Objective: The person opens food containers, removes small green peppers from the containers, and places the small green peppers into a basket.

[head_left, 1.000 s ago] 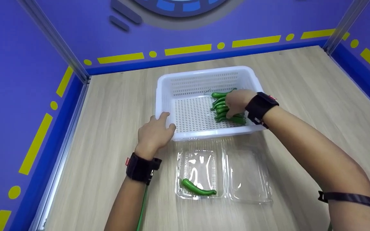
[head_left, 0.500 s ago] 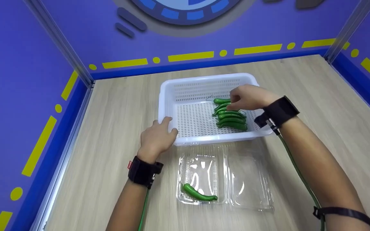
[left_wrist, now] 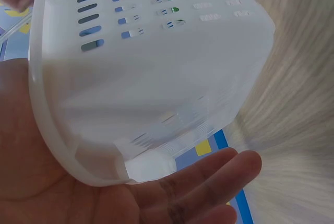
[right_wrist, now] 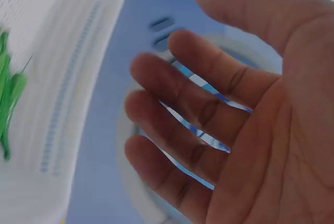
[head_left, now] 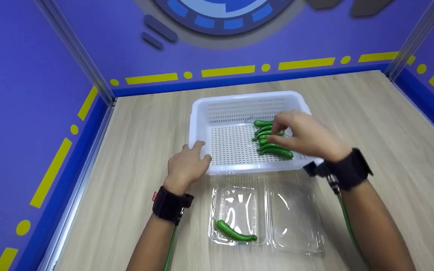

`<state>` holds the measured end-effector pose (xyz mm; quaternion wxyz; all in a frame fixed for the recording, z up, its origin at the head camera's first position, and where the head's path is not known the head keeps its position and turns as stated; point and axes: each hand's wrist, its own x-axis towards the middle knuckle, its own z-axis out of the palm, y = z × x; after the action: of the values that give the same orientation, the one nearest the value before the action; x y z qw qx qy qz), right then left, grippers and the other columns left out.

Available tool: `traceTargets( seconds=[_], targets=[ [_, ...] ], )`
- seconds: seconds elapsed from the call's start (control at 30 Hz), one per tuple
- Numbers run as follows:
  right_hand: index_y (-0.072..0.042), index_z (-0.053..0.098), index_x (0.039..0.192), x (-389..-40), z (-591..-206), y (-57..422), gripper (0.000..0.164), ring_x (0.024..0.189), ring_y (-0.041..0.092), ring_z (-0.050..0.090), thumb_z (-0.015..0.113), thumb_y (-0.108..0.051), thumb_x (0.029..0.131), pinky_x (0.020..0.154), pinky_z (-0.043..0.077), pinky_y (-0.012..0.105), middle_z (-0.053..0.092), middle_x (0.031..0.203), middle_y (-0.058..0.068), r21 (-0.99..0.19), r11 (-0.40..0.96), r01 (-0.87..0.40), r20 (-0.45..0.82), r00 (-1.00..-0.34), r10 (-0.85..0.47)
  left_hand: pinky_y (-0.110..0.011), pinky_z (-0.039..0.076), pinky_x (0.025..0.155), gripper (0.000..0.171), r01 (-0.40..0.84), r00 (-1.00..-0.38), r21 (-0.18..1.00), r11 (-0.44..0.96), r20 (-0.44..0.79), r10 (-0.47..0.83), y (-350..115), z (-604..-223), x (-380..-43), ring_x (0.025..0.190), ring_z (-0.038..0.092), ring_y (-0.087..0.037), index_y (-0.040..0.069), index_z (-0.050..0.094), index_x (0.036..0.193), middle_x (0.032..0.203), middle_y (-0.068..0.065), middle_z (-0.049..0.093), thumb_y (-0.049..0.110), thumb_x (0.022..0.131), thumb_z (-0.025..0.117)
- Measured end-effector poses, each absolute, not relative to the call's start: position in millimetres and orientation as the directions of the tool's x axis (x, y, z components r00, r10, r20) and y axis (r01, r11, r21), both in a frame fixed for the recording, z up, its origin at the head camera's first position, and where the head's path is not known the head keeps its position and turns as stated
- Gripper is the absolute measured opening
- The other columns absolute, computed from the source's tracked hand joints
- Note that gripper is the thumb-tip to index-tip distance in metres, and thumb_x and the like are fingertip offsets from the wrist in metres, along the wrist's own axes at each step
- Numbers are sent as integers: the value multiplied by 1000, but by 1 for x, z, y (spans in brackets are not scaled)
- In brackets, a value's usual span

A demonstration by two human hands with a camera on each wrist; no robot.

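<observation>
A white perforated plastic basket [head_left: 236, 168] stands on the table with several green chili peppers [head_left: 275, 151] lined up at its right side. My left hand [head_left: 187, 165] holds the basket's front left corner, thumb over the rim; in the left wrist view other fingers [left_wrist: 209, 182] stretch along its outside. Above the peppers hovers my right hand [head_left: 307, 135]. Its fingers [right_wrist: 172, 88] are loosely bent in the right wrist view, and nothing lies in the palm. One curved green chili pepper [head_left: 236, 231] lies at the front of an open clear plastic clamshell container [head_left: 296, 222].
The clamshell sits right against the basket's front edge, lid half to the right. Blue-purple panels [head_left: 232, 56] enclose the wooden table [head_left: 149, 124] at the back and sides. A green cable [head_left: 349, 222] runs along the right forearm from a black wrist strap [head_left: 352, 169].
My right hand has come up off the peppers in the basket and drawn back toward me, empty. The left hand has stayed at the basket's corner. The head view has tilted slightly upward.
</observation>
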<state>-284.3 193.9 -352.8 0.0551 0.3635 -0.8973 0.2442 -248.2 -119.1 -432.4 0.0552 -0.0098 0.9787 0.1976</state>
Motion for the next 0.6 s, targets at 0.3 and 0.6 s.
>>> traceTargets(
  seconds=[0.3, 0.6],
  targets=[
    [-22, 72, 88, -202, -371, 148, 15, 73, 2, 59, 75, -36, 91, 68, 52, 22, 67, 82, -13, -279, 508, -815, 210, -568, -795, -54, 52, 84, 60, -35, -995, 376, 926, -104, 4, -117, -434, -248, 105, 65, -40, 24, 45, 153, 139, -20, 58, 48, 99, 44],
    [-18, 71, 91, -178, -390, 125, 20, 72, 4, 62, 73, -38, 91, 63, 52, 23, 68, 85, -8, -206, 460, -864, 107, -487, -867, -53, 53, 78, 60, -24, -995, 362, 932, -100, 13, -120, -433, -250, 98, 66, -38, 23, 45, 153, 139, -21, 58, 47, 99, 43]
  ],
)
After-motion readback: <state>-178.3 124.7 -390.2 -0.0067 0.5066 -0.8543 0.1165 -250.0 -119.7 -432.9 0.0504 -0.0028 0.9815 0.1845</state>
